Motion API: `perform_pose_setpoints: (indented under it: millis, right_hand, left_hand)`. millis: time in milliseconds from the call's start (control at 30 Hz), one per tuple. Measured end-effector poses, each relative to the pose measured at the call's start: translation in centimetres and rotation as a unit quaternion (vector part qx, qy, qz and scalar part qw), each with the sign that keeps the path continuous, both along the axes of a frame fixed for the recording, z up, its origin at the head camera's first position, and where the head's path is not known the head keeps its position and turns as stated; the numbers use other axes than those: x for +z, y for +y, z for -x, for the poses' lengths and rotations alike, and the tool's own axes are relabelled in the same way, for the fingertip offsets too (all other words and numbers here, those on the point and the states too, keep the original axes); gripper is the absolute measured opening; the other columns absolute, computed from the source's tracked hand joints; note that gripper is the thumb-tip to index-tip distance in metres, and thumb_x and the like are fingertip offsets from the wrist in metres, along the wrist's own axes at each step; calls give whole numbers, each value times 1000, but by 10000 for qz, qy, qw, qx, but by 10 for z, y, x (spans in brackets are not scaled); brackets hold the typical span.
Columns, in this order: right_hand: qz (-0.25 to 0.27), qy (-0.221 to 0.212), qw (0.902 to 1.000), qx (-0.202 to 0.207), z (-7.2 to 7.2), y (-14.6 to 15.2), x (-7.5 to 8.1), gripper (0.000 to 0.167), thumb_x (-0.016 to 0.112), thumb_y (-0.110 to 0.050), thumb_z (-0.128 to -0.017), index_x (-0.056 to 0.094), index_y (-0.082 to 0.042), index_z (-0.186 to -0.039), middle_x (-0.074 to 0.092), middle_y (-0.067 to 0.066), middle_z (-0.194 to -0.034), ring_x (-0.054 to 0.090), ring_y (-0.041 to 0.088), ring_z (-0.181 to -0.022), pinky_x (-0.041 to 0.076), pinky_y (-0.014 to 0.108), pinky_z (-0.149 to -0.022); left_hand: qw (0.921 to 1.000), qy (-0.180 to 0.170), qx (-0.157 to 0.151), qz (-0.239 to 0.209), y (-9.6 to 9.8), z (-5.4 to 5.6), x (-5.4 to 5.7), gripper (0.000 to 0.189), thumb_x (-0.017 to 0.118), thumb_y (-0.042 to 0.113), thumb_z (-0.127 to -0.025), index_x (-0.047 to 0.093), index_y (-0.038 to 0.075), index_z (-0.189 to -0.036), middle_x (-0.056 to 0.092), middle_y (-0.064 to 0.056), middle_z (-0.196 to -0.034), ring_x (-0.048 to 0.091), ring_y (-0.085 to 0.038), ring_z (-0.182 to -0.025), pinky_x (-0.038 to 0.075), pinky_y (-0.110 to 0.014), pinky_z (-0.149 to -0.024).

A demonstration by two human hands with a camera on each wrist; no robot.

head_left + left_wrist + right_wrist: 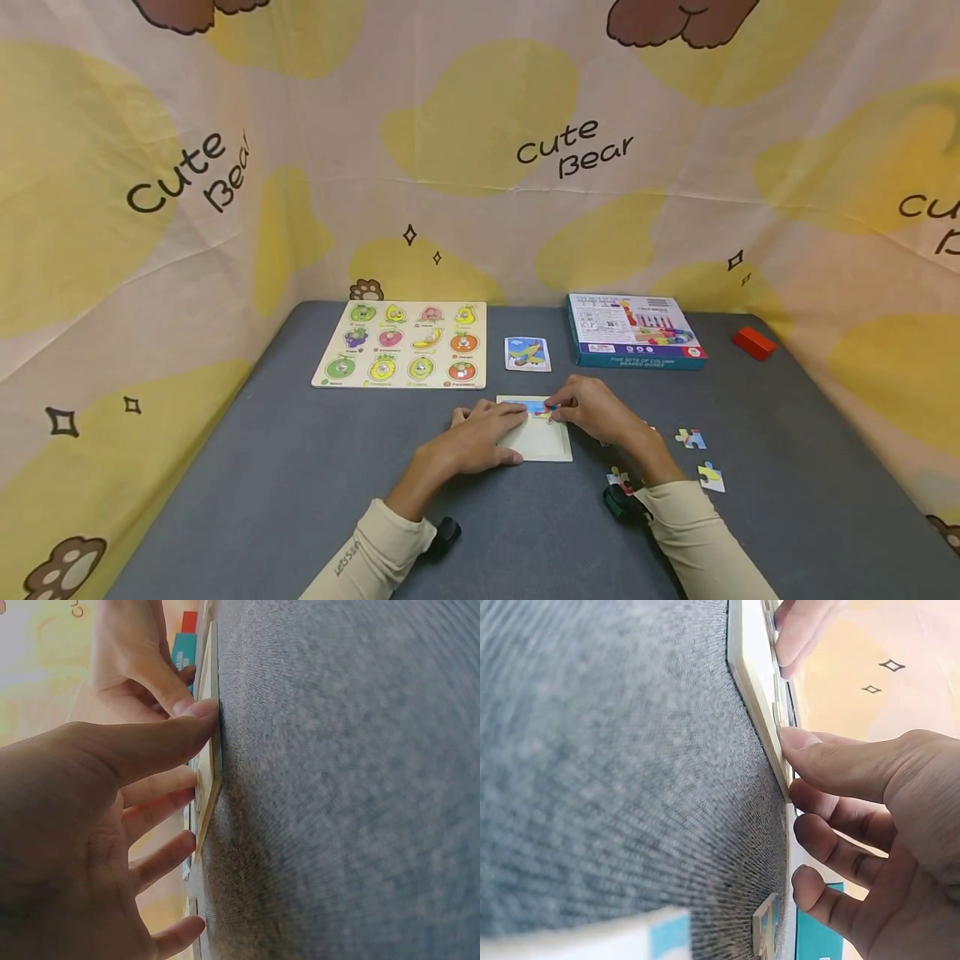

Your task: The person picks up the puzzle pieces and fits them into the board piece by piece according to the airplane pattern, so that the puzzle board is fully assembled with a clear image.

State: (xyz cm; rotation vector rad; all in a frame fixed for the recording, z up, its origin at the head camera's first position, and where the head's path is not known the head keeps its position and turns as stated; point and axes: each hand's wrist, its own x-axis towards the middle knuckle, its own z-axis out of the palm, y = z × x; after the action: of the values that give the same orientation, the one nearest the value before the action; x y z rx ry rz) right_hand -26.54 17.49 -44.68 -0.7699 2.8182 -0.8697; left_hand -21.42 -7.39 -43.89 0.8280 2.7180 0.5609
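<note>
**A skewed corner piece could upset the pieces already laid**

Taking the puzzle tray as my clock's centre, with twelve pointing away from the person, I see the left hand spread wide at nine, thumb by the near edge and fingers reaching over the blue pieces. The right hand is narrow, pinching a puzzle piece at the tray's one o'clock corner; the fingers cover much of it.

My main worry is a crooked tab: pressing it down could make its neighbours ride up or shift. Should the left hand ease off, a sideways push might skid the tray.

I'd also watch the loose piece at four, right beside the right wrist camera; a dropped forearm could scatter it.
</note>
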Motion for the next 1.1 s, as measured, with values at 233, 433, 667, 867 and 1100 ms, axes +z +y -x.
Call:
perform_pose_setpoints:
  millis: [233, 433, 667, 867, 1100]
  right_hand:
    - [-121, 3, 9998, -144, 0, -1, -1, 19, 79, -10, -96, 83, -7, -114, 63, 0, -88, 52, 14, -80, 44, 30, -70]
    - [-243, 280, 9991, -218, 0, -4, -1, 19, 80, -10, -94, 82, -7, -112, 65, 6, -99, 57, 21, -94, 47, 41, -84]
    - [-260, 356, 9988, -222, 1, -4, -1, 16, 80, -11, -94, 83, -7, -109, 68, 7, -101, 61, 24, -97, 50, 47, -89]
    - [-216, 369, 9987, -282, 2, -3, -1, 16, 80, -11, -94, 83, -6, -109, 69, 8, -104, 64, 27, -101, 51, 51, -93]
    - [-292, 303, 9985, -354, 2, -5, -1, 16, 80, -14, -95, 83, -7, -109, 70, 9, -107, 64, 30, -105, 50, 53, -96]
  left_hand:
    - [10000, 11, -4, -20, 0, -1, 1, 65, 74, 36, -100, 52, 16, -158, 45, 2, -166, 42, -27, -143, 33, -55, -98]
    - [10000, 47, -70, -32, 0, 0, 0, 65, 73, 35, -101, 52, 15, -158, 45, 0, -166, 42, -28, -144, 33, -55, -98]
    - [9998, 189, -102, -55, 5, -2, 3, 63, 75, 35, -100, 55, 14, -155, 48, -2, -162, 42, -30, -142, 33, -55, -100]
    - [9993, 264, -268, -60, 15, -2, 4, 63, 74, 33, -100, 53, 16, -157, 48, 2, -163, 42, -30, -144, 34, -54, -99]
    - [9991, 161, -333, 206, 24, -2, 0, 66, 71, 34, -102, 47, 22, -162, 40, 9, -169, 38, -30, -151, 33, -54, -101]
